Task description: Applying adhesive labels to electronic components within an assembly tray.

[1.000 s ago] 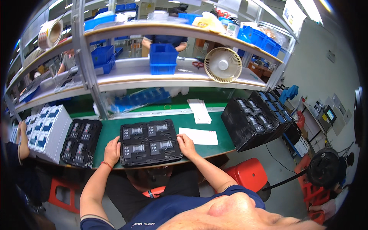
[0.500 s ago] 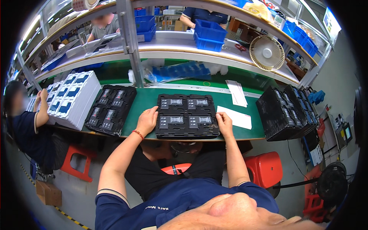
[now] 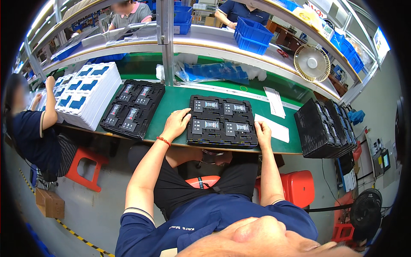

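Viewpoint has shifted since the earlier frame; black tray stays between left fingers and right fingers, on green worktop, four dark flat packs in it. Fingers lie against its side edges, slightly bent; firm grip or light touch, can't tell. White paper just right of right fingers. Black tray stack left of left fingers, white tray stack farther left.

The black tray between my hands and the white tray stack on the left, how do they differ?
The black tray lies low; the white tray stack rises higher. The tray shows four dark pieces on top, the stack six blue ones. Your left hand and right hand touch the tray, not the stack. Tray and stack both hold flat pieces.
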